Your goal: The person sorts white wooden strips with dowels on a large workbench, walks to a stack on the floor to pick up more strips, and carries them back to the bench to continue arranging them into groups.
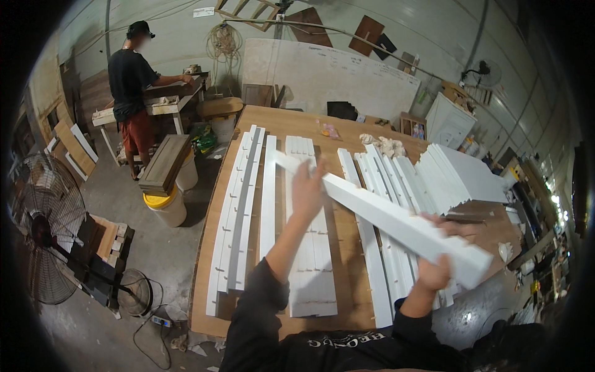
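Note:
A long white board (384, 214) is held up at a slant over the table, its near right end smeared by motion. My left hand (308, 189) is closed around its far left part. My right hand (436, 271) grips the near right part, thumb side below and blurred fingers over the far edge. Beneath it, a group of white boards (313, 260) lies side by side in the middle of the worktable. To the left, white strips (232, 229) with small pegs sticking out lie beside a single narrow white board (268, 198). More white strips (372, 266) lie at the right.
The brown worktable (204, 273) carries stacked white panels (458, 177) at the right and a crumpled cloth (384, 146) at the back. Two fans, a large one (49, 229), stand left. A bucket (166, 208) supports dark boards. Another person (131, 80) works at a far bench.

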`<state>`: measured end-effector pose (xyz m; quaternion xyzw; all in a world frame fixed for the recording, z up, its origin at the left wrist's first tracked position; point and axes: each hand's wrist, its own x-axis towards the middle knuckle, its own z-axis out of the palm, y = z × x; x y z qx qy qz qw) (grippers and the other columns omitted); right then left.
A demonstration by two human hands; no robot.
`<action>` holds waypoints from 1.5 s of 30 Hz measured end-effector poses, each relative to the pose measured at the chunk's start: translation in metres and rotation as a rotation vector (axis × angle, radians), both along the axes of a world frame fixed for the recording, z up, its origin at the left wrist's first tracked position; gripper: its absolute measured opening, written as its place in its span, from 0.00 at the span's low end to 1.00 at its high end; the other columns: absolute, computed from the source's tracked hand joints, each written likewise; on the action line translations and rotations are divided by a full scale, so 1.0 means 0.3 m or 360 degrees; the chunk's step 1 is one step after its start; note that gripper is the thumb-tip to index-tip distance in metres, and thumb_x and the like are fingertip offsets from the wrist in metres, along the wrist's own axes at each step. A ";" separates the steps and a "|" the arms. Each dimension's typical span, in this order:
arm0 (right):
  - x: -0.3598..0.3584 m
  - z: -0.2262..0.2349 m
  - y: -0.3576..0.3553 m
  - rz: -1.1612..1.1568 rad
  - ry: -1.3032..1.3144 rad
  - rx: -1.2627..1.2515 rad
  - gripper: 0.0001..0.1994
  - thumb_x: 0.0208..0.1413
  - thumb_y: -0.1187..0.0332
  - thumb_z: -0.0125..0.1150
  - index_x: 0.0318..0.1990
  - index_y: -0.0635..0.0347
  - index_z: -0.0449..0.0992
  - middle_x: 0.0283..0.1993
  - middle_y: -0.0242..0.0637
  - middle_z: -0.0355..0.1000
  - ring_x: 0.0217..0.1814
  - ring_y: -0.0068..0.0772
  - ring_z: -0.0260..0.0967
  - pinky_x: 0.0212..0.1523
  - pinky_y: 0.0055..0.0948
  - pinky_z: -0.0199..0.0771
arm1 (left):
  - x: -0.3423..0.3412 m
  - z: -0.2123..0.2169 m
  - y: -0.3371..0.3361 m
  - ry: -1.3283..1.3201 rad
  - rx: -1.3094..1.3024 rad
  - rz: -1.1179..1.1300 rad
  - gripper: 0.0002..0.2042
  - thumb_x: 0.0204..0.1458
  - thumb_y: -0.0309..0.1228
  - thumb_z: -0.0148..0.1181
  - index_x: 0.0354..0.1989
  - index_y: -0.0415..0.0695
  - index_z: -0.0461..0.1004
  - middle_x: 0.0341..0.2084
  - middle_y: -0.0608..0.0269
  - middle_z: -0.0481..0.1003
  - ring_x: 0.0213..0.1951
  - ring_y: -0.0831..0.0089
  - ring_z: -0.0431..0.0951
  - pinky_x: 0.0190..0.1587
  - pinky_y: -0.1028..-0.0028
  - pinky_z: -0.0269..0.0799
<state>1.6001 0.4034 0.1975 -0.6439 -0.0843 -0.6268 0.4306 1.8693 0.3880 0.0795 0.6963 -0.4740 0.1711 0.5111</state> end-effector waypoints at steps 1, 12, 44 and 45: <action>0.052 -0.032 0.019 -0.0104 0.0055 -0.0136 0.21 0.50 0.63 0.57 0.48 0.53 0.56 0.41 0.38 0.62 0.50 0.44 0.61 0.56 0.53 0.58 | 0.015 -0.020 -0.032 0.0128 0.0118 0.0059 0.40 0.34 0.18 0.61 0.62 0.46 0.56 0.55 0.44 0.61 0.57 0.48 0.61 0.59 0.59 0.57; 0.262 -0.624 0.262 -0.0011 0.1169 -0.0779 0.12 0.49 0.67 0.55 0.43 0.50 0.68 0.57 0.33 0.63 0.63 0.43 0.56 0.61 0.52 0.56 | -0.075 -0.267 0.489 0.1779 0.0613 -0.0526 0.26 0.55 0.41 0.48 0.59 0.37 0.61 0.31 0.56 0.77 0.33 0.70 0.77 0.35 0.73 0.71; 0.189 -0.385 0.147 0.0239 0.1005 -0.0673 0.14 0.65 0.59 0.38 0.40 0.57 0.69 0.51 0.44 0.66 0.62 0.53 0.57 0.59 0.43 0.59 | -0.114 -0.509 0.604 0.0863 0.0840 0.0340 0.27 0.42 0.24 0.56 0.57 0.42 0.65 0.35 0.54 0.74 0.37 0.60 0.74 0.41 0.63 0.69; 0.191 -0.370 0.144 0.0207 0.0953 -0.0645 0.14 0.65 0.59 0.37 0.40 0.57 0.68 0.50 0.44 0.67 0.61 0.52 0.58 0.59 0.43 0.59 | -0.127 -0.504 0.628 0.1251 0.0562 0.0030 0.27 0.43 0.24 0.56 0.57 0.41 0.65 0.36 0.56 0.75 0.36 0.63 0.74 0.41 0.66 0.69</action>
